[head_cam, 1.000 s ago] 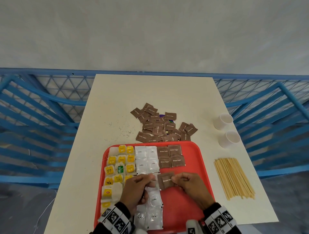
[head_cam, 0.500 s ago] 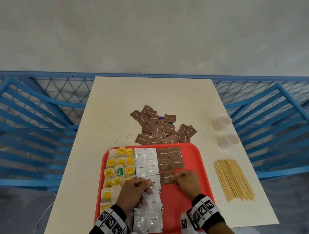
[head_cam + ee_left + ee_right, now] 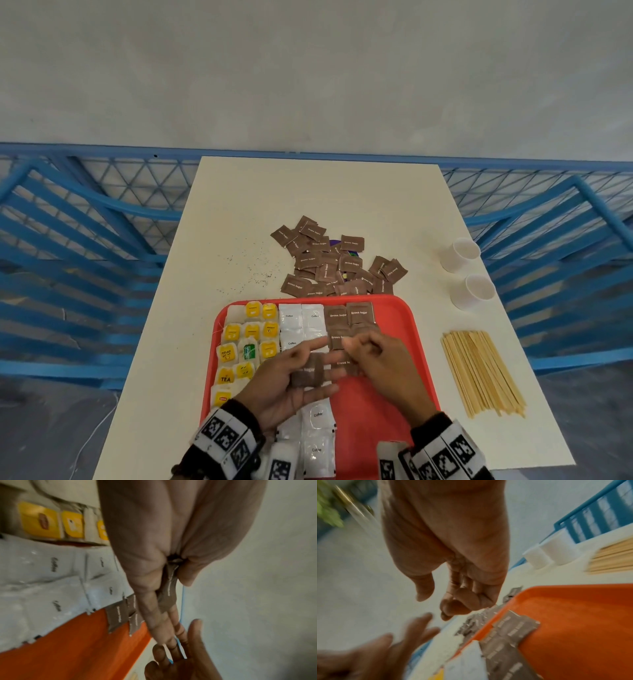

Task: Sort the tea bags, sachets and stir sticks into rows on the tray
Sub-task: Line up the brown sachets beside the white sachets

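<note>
Left hand (image 3: 291,377) is pinching a small stack of brown sugar sachets (image 3: 308,375) over the red tray (image 3: 411,329); right hand (image 3: 380,363), loosely curled and holding nothing, is hovering beside it. The stack is likely slipping or fanning if the pinch loosens. Motion blur is hiding the sachet count.

"brown sugar" in white print on the brown sachets (image 3: 337,262) heaped on the table, and again on the brown sachets in the tray (image 3: 358,313). the white sachets (image 3: 289,317) read "coffee", clearer from the left wrist view. over on the tea bags (image 3: 251,337), one yellow tag says "tea", another "relax". a red oval logo sits on one yellow tag, too small to read. the green tag's print is unreadable too.
</note>
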Tool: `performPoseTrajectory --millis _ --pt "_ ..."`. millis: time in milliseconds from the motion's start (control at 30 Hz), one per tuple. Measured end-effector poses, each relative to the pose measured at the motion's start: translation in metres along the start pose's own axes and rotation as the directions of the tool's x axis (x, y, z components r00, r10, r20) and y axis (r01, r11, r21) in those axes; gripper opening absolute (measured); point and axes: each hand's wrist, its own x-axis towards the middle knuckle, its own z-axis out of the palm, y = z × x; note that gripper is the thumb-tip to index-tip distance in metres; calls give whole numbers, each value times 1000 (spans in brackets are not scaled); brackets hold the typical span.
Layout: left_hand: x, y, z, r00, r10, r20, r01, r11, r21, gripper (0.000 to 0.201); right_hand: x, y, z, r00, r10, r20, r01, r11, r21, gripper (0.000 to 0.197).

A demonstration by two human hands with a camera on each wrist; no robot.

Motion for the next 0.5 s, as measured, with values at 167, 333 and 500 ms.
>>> performPoseTrajectory --millis 167,333,500 --pt "5 7 12 995 65 70 -67 997 31 48 -22 -37 -2 978 47 205 -49 999 2 37" --pt "-3 15 19 996 54 66 -60 993 100 60 -28 -44 0 979 2 204 -60 959 276 25" --pt "-17 22 12 933 346 103 -294 564 772 29 -25 -39 -9 997 -1 74 -24 942 336 24"
